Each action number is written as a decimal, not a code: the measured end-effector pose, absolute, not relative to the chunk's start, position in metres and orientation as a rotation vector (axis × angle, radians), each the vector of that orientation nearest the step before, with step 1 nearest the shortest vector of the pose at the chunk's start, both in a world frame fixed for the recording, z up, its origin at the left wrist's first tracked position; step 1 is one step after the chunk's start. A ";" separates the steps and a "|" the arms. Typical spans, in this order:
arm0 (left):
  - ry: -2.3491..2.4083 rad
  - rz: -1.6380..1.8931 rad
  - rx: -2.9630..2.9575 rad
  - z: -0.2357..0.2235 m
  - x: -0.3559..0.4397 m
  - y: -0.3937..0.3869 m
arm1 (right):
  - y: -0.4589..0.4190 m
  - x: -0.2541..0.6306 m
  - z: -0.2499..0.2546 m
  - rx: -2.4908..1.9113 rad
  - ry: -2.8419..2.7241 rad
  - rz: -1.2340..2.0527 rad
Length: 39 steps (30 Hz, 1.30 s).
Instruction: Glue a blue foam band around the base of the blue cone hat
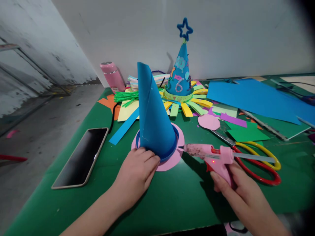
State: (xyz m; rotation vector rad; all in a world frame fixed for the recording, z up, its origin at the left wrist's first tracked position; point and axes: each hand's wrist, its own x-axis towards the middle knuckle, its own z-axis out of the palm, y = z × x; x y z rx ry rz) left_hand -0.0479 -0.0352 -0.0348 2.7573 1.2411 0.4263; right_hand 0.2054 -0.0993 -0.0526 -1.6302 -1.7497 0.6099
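A blue paper cone (156, 121) stands inside a dark blue ring (169, 154) on a round pink paper base (164, 166). Its tip leans left. The curled fingers of my left hand (140, 168) grip the cone's front lower edge; their tips are partly hidden. My right hand (238, 190) is closed around the handle of a pink hot glue gun (209, 154). A red light glows on the gun, and a glue stick (256, 157) sticks out of its back. The gun's nozzle points left, at or close to the ring's right side.
A decorated blue party hat (180, 72) with a star stands behind. Left lie a phone (82, 157) and green pipe cleaners (126, 96), with a pink bottle (113, 77) behind. Scissors (261, 164) lie under the glue gun. Blue sheets (251, 98) and paper scraps cover the right back.
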 end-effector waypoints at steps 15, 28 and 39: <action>1.291 0.687 3.260 -0.048 -0.033 -0.045 | -0.090 0.237 -0.052 -1.747 -1.127 0.904; 1.287 0.729 3.245 -0.045 -0.018 -0.041 | -0.096 0.238 -0.061 -1.706 -1.050 0.999; 1.241 0.699 3.321 -0.041 -0.016 -0.041 | -0.096 0.241 -0.063 -1.767 -1.066 0.982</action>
